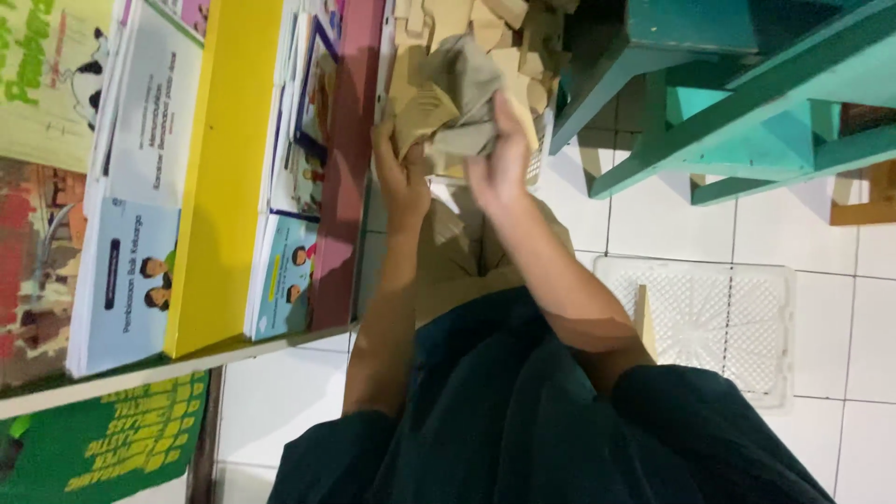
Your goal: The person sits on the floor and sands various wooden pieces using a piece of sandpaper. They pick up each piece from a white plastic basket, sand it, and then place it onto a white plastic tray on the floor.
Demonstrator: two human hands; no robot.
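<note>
- Holding a crumpled beige cloth (462, 98) at upper centre of the frame, I have both hands on it at once.
- My left hand (403, 177) sits at the cloth's lower left edge; its fingers are curled in and clenched on the fabric, with the cloth bunched above and to the right of the knuckles.
- My right hand (502, 163) sits at the cloth's lower right; the thumb and fingers are closed round the fabric, and the cloth rises to the upper left of the fingertips.
- The cloth lies between the two hands, its bulk above them, partly wrapped over a tan wooden block (425, 110) whose corner shows at the left of the bundle.
- Behind the cloth, at the top centre, a white basket (535, 159) holds a heap of wooden blocks (509, 37); whether the cloth touches the heap I cannot tell.
- Left of the hands stands a shelf with a yellow divider (224, 177) and a pink divider (341, 187), with books (131, 233) stacked flat between them.
- Teal wooden furniture (747, 103) occupies the upper right.
- A white perforated lid (719, 322) lies on the white tiled floor (840, 280) at right centre.
</note>
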